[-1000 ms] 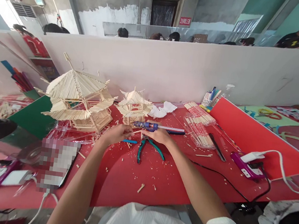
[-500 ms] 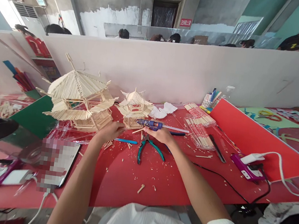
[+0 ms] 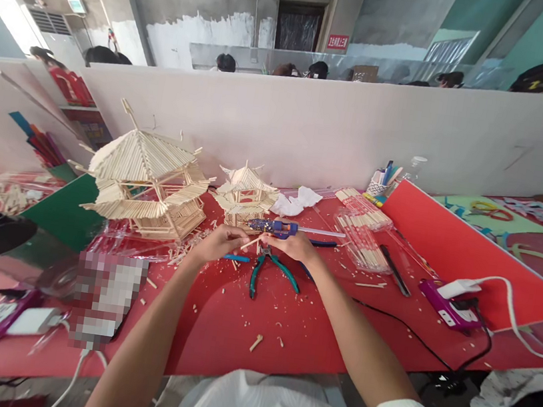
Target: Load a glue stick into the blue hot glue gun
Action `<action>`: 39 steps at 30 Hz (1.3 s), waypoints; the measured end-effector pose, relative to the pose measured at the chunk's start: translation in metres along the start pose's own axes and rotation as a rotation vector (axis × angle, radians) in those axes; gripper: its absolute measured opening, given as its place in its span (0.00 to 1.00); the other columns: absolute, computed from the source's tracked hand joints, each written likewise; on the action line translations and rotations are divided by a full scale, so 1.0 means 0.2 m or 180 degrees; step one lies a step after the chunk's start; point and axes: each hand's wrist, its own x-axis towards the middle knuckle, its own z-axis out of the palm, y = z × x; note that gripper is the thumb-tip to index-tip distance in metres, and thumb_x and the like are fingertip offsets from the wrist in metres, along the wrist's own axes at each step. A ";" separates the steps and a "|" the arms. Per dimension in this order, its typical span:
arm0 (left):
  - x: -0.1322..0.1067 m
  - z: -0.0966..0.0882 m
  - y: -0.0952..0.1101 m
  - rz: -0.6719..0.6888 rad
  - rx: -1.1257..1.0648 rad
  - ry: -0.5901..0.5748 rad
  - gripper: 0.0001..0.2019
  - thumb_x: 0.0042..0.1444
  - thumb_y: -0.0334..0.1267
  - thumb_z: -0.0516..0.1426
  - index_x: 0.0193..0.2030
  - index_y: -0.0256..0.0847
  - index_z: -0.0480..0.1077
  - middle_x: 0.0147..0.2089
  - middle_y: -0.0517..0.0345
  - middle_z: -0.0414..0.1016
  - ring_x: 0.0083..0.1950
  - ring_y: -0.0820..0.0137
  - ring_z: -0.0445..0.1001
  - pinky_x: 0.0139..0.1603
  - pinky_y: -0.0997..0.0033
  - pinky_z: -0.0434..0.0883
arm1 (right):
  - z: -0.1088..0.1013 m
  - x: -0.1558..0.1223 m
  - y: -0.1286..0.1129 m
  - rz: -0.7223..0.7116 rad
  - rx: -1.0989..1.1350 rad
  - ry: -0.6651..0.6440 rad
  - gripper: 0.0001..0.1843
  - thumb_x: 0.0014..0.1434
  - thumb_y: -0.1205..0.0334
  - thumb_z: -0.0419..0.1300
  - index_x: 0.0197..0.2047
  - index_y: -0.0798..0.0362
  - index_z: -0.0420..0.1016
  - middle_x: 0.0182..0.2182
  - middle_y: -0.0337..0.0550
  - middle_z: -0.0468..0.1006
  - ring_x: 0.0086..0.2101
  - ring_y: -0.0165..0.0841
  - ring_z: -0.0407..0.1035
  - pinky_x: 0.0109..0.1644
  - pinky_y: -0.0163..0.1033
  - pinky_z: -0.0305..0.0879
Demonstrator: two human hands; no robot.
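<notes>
My right hand pinches one end of a short wooden stick. From the other side, the closed fingers of my left hand meet the stick's near end. A blue hot glue gun, with a pale glue stick out of its back, is right behind my right fingers; whether that hand also grips it is hidden. Green-handled pliers lie spread below my hands. Behind them stands a small pavilion model of sticks, with a larger one to the left.
Packs of wooden sticks and a black-handled knife lie to the right, near a red board. A purple power strip trails cables. At left are a phone and a green board. Wood scraps dot the red table.
My left hand has moved right, from the loose scraps by the large model to the stick in my right fingers. My right hand has barely moved.
</notes>
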 end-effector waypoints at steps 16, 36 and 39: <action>-0.11 -0.27 0.00 -0.1290 0.1044 0.0903 0.15 0.49 0.48 0.58 0.19 0.40 0.66 0.20 0.58 0.65 0.25 0.70 0.64 0.26 0.72 0.58 | -0.07 -0.03 0.00 0.0152 0.0088 -0.0269 0.17 0.53 0.45 0.68 0.32 0.50 0.80 0.33 0.40 0.81 0.34 0.36 0.75 0.43 0.40 0.69; 0.02 -0.13 -0.12 -0.0539 0.0054 0.2029 0.19 0.57 0.47 0.60 0.50 0.37 0.72 0.39 0.52 0.77 0.33 0.70 0.72 0.35 0.73 0.69 | -0.12 -0.05 0.03 0.0213 0.0076 0.0031 0.16 0.53 0.46 0.68 0.32 0.51 0.81 0.31 0.42 0.82 0.34 0.38 0.76 0.41 0.42 0.70; 0.04 -0.09 -0.11 -0.0339 -0.0981 0.2035 0.21 0.54 0.52 0.62 0.47 0.38 0.71 0.35 0.59 0.72 0.29 0.76 0.67 0.30 0.77 0.66 | -0.12 -0.05 0.02 0.0233 0.0094 0.0008 0.17 0.54 0.45 0.67 0.33 0.51 0.81 0.31 0.43 0.82 0.34 0.38 0.76 0.41 0.42 0.70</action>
